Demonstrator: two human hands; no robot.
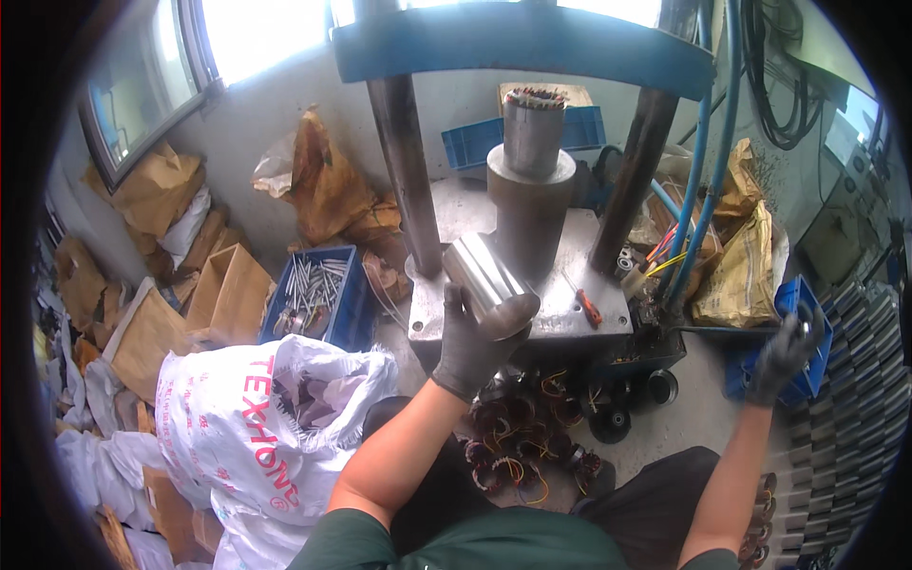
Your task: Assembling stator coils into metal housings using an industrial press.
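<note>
My left hand (pixel 483 347), in a dark grey glove, grips a shiny metal cylinder (pixel 486 271) tilted over the front of the press bed (pixel 461 211). My gloved right hand (pixel 785 353) reaches out to the far right, over a blue crate (pixel 812 372). Its fingers are closed round a small shiny metal piece, too small to name. On the press bed stands a thick round metal fixture (pixel 532 204). Atop it sits a second metal cylinder (pixel 532 138), with wire windings (pixel 535 98) showing at its upper end. A red-handled screwdriver (pixel 588 309) lies at the bed's right.
Two steel columns (pixel 404 171) and a blue crossbeam (pixel 522 47) frame the press. Wound stators (pixel 518 427) with loose wires lie on the floor before me. A blue bin (pixel 332 309) of metal shafts and a white woven sack (pixel 214 404) stand left. Stacked metal parts (pixel 845 418) line the right.
</note>
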